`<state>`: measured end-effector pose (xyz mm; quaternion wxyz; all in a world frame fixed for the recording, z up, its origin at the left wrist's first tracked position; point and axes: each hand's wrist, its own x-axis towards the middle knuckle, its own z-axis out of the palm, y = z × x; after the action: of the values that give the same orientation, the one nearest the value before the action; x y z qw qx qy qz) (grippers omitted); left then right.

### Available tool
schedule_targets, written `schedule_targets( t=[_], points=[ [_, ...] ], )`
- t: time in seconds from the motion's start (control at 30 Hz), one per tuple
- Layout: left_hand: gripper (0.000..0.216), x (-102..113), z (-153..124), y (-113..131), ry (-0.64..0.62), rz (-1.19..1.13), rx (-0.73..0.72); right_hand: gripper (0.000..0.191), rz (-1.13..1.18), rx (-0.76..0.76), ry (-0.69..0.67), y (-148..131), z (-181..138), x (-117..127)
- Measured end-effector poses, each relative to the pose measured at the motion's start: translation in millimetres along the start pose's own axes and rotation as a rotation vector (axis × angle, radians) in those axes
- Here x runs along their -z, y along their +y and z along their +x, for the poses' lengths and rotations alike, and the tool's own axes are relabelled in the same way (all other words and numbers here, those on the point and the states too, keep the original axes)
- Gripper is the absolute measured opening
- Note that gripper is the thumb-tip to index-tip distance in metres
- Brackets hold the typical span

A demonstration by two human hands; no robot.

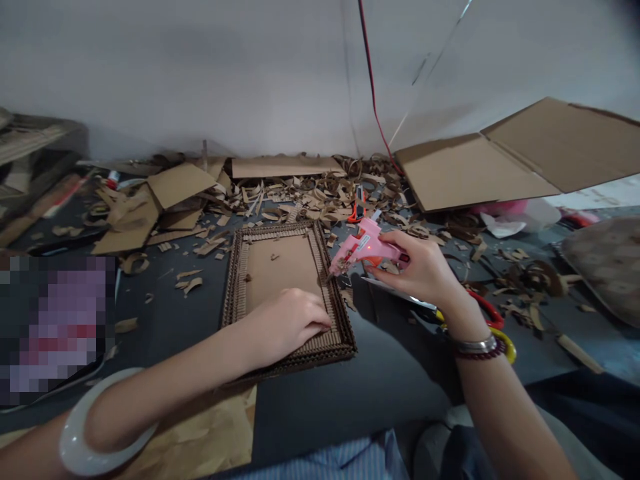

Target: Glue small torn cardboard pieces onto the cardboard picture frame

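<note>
A rectangular cardboard frame (240, 280) with ribbed, corrugated borders lies on the dark floor in front of me. My left hand (287, 320) rests on the frame's right border near its lower corner, fingers curled and pressing down on it. My right hand (423, 270) grips a pink hot glue gun (363, 248), its nozzle pointing down-left at the frame's right border, just above my left fingers. A small red light glows on the gun. I wear a white bangle on my left wrist and bracelets on my right.
Cardboard scraps and curls (320, 193) litter the floor behind the frame. A large opened cardboard box (500, 163) lies at the right, flat pieces (180, 183) at the left. A red cable (373, 100) hangs along the white wall. Brown paper (210, 433) lies under my left arm.
</note>
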<state>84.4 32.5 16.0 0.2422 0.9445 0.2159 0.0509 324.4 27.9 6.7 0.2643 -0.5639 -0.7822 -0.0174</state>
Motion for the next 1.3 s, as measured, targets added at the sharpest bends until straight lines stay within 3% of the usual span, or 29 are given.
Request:
schedule_targets(
  t=[0.6, 1.03, 1.2, 1.3],
  points=[
    [0.023, -7.7, -4.1, 10.2, -0.037, 0.172, 0.009, 0.036, -0.007, 0.006, 0.013, 3.6, -1.3, -3.7],
    [0.023, -10.8, -2.4, 11.0, -0.059, 0.148, 0.041, 0.038, -0.026, 0.013, 0.028, 3.8, -1.2, -5.3],
    [0.021, 7.6, -3.3, 13.9, -0.053, 0.074, 0.059, 0.042, -0.08, -0.003, 0.021, 4.2, -1.2, -6.2],
    [0.023, 30.8, -3.5, -3.1, 0.071, 0.082, 0.156, 0.048, -0.094, -0.01, 0.011, 3.5, -0.9, -6.2]
  ],
)
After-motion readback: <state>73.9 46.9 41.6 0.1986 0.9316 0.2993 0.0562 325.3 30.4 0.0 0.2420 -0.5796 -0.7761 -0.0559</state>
